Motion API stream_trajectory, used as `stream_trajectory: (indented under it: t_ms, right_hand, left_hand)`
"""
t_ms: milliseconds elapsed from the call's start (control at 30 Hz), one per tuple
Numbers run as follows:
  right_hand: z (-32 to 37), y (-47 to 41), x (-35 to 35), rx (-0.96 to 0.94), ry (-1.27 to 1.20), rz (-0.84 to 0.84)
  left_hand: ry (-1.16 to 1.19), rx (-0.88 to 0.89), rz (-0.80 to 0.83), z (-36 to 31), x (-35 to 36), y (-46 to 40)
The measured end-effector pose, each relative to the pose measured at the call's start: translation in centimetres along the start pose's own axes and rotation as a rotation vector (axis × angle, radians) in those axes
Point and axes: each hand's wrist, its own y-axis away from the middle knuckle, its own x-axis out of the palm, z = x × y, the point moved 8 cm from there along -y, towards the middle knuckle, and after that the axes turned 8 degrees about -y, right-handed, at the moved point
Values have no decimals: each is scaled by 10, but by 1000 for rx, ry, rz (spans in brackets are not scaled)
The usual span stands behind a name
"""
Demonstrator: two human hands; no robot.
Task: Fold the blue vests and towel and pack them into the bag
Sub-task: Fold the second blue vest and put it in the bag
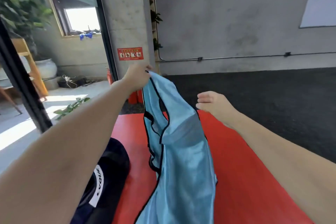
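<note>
— Head view: what's in the bag (107, 174)?
— Can't tell; the dark bag lies on the red table (245, 178), left of the vest, its inside hidden.
— And the vest?
— The left hand (136, 78) pinches the blue vest (181, 160) by a strap, hanging it over the table. The right hand (212, 103) is relaxed, fingers beside the fabric.

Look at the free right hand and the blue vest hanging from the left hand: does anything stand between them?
Nothing visible does. The right hand is open, its fingertips right at the edge of the blue vest, which the left hand pinches by its top above the red surface. The dark bag lies on the other side.
</note>
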Motion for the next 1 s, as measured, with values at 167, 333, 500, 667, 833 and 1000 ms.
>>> stream_trajectory:
  t_ms: [167, 333, 500, 667, 833, 1000]
  right_hand:
    - [-55, 15, 21, 107, 147, 53]
    - [-81, 69, 35, 151, 209, 146]
    - [-111, 159, 58, 232, 216, 269]
    - [-145, 227, 68, 253, 382, 262]
    - [-164, 264, 65, 366, 490, 148]
    - [-183, 255, 83, 493, 435, 221]
  left_hand:
    - [60, 26, 189, 4, 77, 47]
    - [156, 97, 351, -17, 119, 153]
    - [226, 121, 523, -27, 146, 285]
    - [184, 54, 471, -13, 156, 358]
    - [0, -131, 458, 36, 184, 397]
    - [-7, -154, 425, 54, 196, 390]
